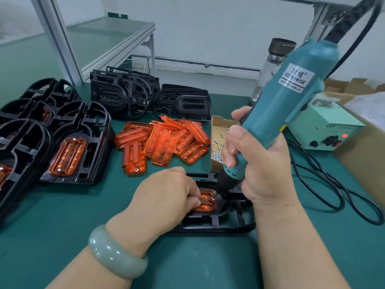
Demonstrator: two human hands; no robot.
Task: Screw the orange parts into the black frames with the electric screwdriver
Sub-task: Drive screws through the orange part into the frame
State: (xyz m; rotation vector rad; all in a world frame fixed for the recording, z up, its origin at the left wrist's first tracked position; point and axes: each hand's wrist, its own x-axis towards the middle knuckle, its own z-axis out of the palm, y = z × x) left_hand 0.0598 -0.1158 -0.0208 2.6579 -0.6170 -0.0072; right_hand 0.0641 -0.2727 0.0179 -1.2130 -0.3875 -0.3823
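A black frame (216, 223) lies on the green mat in front of me with an orange part (206, 205) seated in it. My left hand (164, 195) rests on the frame, its curled fingertips pressing the orange part down. My right hand (254, 161) grips the teal electric screwdriver (291, 97), held tilted, its black tip down at a silver screw (213, 198) on the part's right end. A loose pile of orange parts (162, 140) lies behind the frame.
Frames fitted with orange parts (68, 155) are stacked at the left. Bare black frames (145, 97) stand at the back. A cardboard box of screws (217, 147) sits beside the pile. At the right are the green power unit (320, 126), its black cables (333, 184) and a bottle (270, 67).
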